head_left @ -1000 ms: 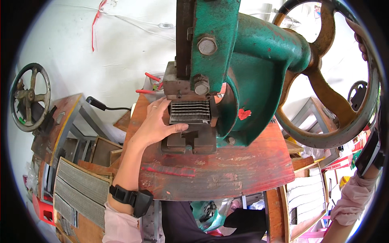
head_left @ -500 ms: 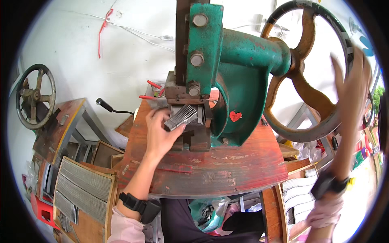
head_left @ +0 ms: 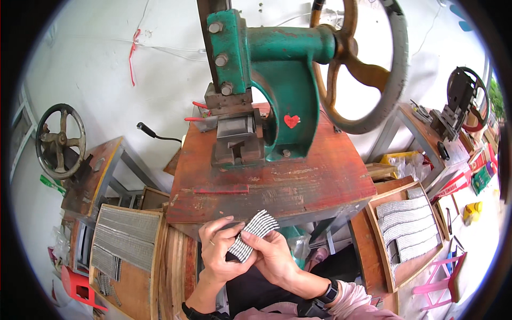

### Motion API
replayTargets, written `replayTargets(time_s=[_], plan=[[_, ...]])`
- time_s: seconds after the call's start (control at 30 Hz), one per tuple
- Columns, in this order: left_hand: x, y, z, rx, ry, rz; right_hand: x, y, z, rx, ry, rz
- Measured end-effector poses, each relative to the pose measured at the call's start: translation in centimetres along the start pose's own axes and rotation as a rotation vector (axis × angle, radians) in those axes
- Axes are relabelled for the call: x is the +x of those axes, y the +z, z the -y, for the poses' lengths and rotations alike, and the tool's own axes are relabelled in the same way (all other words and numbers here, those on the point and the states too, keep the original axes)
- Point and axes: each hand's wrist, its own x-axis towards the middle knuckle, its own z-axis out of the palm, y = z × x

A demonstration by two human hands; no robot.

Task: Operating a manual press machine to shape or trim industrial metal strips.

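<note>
In front of the table's near edge I hold a small stack of thin metal strips [head_left: 255,234], striped light and dark, tilted up to the right. My left hand [head_left: 218,250] is closed on its left side, and a ring shows on one finger. My right hand [head_left: 274,256] grips the lower right part, thumb on the striped face. Beyond my hands stands a green hand press [head_left: 288,101]. Its metal die bed [head_left: 236,126] has a flat grey top with no strips on it. The press's large handwheel [head_left: 392,80] is untouched.
The press stands on a worn red-brown table [head_left: 288,200]. A wooden tray [head_left: 156,250] of metal strips lies left, another tray [head_left: 380,250] of strips right. Red-handled pliers [head_left: 194,118] sit behind the bed. Another handwheel [head_left: 61,141] is far left; a pink stool [head_left: 442,282] stands lower right.
My left hand has brought the stack from the die bed back toward me. My right hand has come down from beside the handwheel onto the stack. The view has shifted.
</note>
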Motion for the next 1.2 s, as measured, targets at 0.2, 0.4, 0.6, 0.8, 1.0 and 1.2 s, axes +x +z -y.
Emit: replayTargets(time_s=[0.2,0.4,0.6,0.8,1.0,1.2], plan=[[-1.5,-1.3,-3.9,0.035,0.124,0.004,-3.2,0.5,1.4,0.04,-0.176,-0.05],[-2.8,-2.5,-5.3,0.027,0.201,0.001,-5.0,0.1,0.0,0.036,-0.207,-0.063],[-4.0,-2.2,-5.5,-0.035,0.239,-0.032,-6.2,-0.4,-0.5,0.07,-0.225,-0.015],[-6.8,-0.6,-4.3,-0.074,0.205,-0.087,-7.4,-0.7,-1.3,-0.118,-0.396,-0.011],[-8.6,0.9,-3.2,-0.08,0.147,-0.131,-8.0,-2.2,-2.1,-0.603,-0.665,0.006],[-9.5,2.7,-1.6,-0.111,0.081,-0.069,-6.3,-3.9,-1.9,-0.912,-0.795,-0.027]])
